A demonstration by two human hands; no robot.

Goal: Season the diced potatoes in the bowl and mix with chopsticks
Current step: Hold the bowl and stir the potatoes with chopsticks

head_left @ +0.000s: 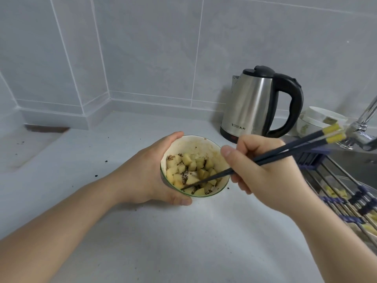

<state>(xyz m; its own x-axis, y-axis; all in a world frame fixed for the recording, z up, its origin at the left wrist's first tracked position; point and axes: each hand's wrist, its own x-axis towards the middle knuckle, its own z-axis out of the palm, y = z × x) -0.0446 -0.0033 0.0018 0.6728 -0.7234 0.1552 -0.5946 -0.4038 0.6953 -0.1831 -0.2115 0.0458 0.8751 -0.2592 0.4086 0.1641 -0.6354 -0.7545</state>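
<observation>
While wrapped round the small bowl (194, 144) on the counter (122, 231), left hand (151, 172) steadying; right hand (263, 170) pinching dark chopsticks (285, 151), tips among diced potatoes (190, 170). Probably ceramic: light, rigid, slippery, breakable. Best gripped round the wall.

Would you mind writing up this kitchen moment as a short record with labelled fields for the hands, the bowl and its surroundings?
surface: pale countertop
left hand: grips the bowl from its left side
right hand: holds dark chopsticks, tips down among the food
contents: diced potatoes with dark seasoning, unevenly spread
behind bowl: steel kettle on its base
far right: stacked white bowls, faucet, drying rack
stage: mixing underway
</observation>
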